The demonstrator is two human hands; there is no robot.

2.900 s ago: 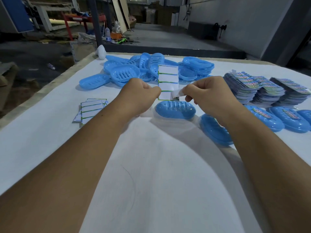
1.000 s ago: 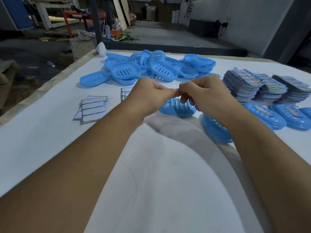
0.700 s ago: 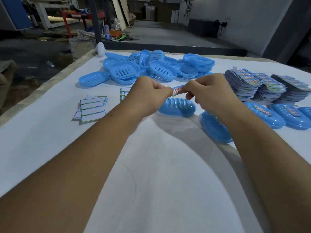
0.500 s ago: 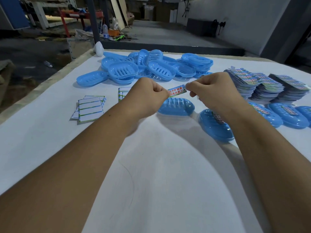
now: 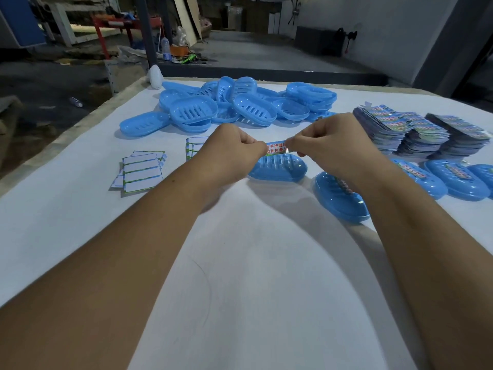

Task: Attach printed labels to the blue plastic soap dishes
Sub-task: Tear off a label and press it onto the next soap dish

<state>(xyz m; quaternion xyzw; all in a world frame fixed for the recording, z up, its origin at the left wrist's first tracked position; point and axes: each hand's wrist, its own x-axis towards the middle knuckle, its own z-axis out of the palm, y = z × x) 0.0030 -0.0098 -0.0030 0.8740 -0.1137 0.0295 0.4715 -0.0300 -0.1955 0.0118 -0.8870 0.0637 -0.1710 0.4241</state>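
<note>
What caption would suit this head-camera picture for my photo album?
Both hands, left hand and right hand, stretch a printed label above a blue soap dish on the white table.

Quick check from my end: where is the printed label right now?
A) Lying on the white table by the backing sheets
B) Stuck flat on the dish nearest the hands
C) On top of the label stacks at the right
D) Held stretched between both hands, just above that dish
D: the left hand and right hand each pinch an end of the printed label, which is stretched just above the blue soap dish.
</note>
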